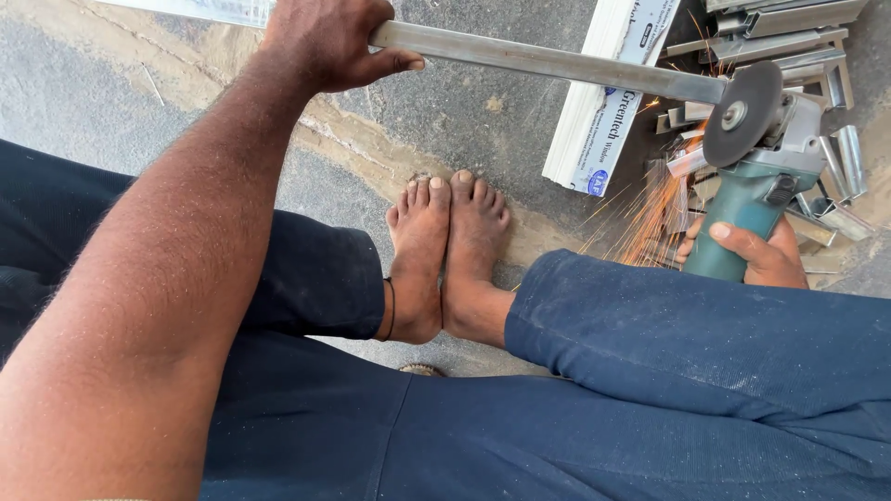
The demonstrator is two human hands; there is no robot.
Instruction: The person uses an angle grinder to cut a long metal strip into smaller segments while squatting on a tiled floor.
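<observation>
- Gripping a long grey metal bar (548, 62) with the left hand (325, 37), fingers curled over the top and thumb pressed along the near side, pinching the bar tight.
- Running from those fingers away to the right, far end touching the dark cutting disc (742, 113) of a green angle grinder (756, 186).
- Wrapped around the grinder's green body, the right hand (756, 252), thumb laid across the near face, other fingers mostly hidden behind the casing, pressed together as far as can be told.
- Spraying down and to the left of the disc, orange sparks (650, 218), just beyond the right fingertips.
- Lying past the disc, well beyond both sets of fingers, a heap of short cut metal pieces (817, 56) on the rough ground.
- Resting under the bar between the two hands, a white flat profile (603, 102) with blue print.
- Placed below the left fingers, two bare feet (445, 250) side by side, touching, framed by dark blue trouser legs (650, 371).
</observation>
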